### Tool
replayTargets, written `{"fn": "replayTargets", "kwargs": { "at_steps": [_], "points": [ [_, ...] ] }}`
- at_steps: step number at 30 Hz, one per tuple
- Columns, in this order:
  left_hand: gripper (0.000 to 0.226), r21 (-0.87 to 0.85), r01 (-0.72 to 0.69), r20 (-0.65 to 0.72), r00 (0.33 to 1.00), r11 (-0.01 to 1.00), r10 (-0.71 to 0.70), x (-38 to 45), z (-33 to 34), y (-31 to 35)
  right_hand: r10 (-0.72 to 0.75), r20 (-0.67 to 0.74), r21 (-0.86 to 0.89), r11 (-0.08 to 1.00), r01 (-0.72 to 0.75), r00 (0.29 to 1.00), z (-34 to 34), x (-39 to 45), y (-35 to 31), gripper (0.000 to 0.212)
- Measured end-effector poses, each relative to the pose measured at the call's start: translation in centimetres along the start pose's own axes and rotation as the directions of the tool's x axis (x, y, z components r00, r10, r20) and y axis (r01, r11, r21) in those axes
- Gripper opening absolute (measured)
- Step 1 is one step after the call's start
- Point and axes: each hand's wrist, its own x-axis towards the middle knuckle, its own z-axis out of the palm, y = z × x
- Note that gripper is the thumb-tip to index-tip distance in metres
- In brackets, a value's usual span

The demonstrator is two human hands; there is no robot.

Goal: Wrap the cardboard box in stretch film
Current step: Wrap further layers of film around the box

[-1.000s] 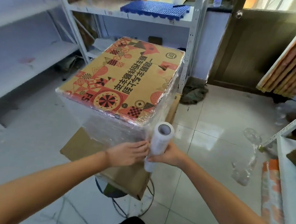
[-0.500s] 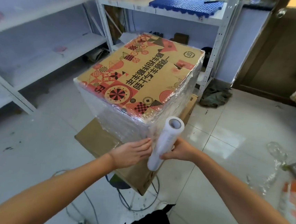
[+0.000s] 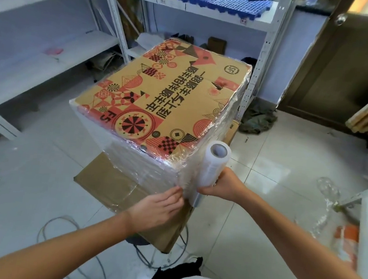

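Note:
A large cardboard box (image 3: 167,97) with red and black patterns and black characters on its lid stands in the middle, its side walls covered in clear stretch film (image 3: 144,164). My right hand (image 3: 221,186) grips the white film roll (image 3: 212,166), held nearly upright at the box's near right corner. A short stretch of film runs from the roll to that corner. With straight fingers my left hand (image 3: 160,207) presses the film against the box's near wall, just left of the roll.
The box stands on a plain brown carton (image 3: 111,186) over a stool with cables (image 3: 58,224) on the tiled floor. White shelving (image 3: 260,63) with a blue plastic grid (image 3: 223,1) is behind. A brown door (image 3: 347,71) and crumpled film (image 3: 328,189) lie right.
The view has swung left and drawn nearer to the box. Both hands stay at the near right corner, the roll a little more upright and the left hand's fingers flatter on the film.

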Motion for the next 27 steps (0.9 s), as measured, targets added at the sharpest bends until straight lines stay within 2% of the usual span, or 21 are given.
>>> {"fn": "replayTargets", "kwargs": {
  "at_steps": [3,5,8,12,16,21,23,25,27],
  "points": [
    [0.047,-0.057,0.011,-0.045,0.999,0.998,-0.013,0.8,-0.6,0.3,-0.017,-0.022,0.044,0.999,0.018,1.0,0.6,0.7,0.6,0.048],
    [0.048,-0.04,-0.049,-0.033,0.998,0.998,0.048,1.4,-0.8,0.7,-0.031,-0.014,0.068,0.997,0.032,0.999,0.7,0.7,1.1,0.051],
    [0.049,0.029,-0.194,0.045,0.98,0.981,0.192,2.5,-0.6,1.1,-0.044,0.001,0.087,0.995,0.044,0.999,0.4,0.6,1.6,0.052],
    [0.054,0.199,-0.283,0.133,0.956,0.938,0.26,2.7,-0.5,0.5,-0.091,0.071,0.112,0.99,0.083,0.993,0.1,0.2,1.6,0.063],
    [0.055,0.228,-0.25,0.134,0.965,0.941,0.224,2.8,0.1,0.9,-0.064,0.144,0.082,0.995,0.053,0.987,0.1,0.3,2.4,0.06],
    [0.054,0.114,-0.133,0.162,0.98,0.985,0.113,3.0,0.8,2.2,-0.022,0.155,0.104,0.995,0.006,0.988,0.1,0.7,3.4,0.051],
    [0.057,0.094,-0.081,0.149,0.987,0.992,0.067,3.0,0.8,2.6,-0.005,0.222,0.075,0.997,-0.012,0.975,0.2,1.2,4.0,0.048],
    [0.053,0.057,-0.005,0.165,0.986,0.998,-0.004,2.9,0.8,3.0,0.039,0.363,0.06,0.996,-0.065,0.931,0.0,1.4,3.5,0.045],
    [0.047,0.03,0.04,0.179,0.983,0.999,-0.044,3.1,1.0,3.3,0.083,0.432,0.053,0.992,-0.117,0.898,-0.7,0.6,2.3,0.049]
  ]
}}
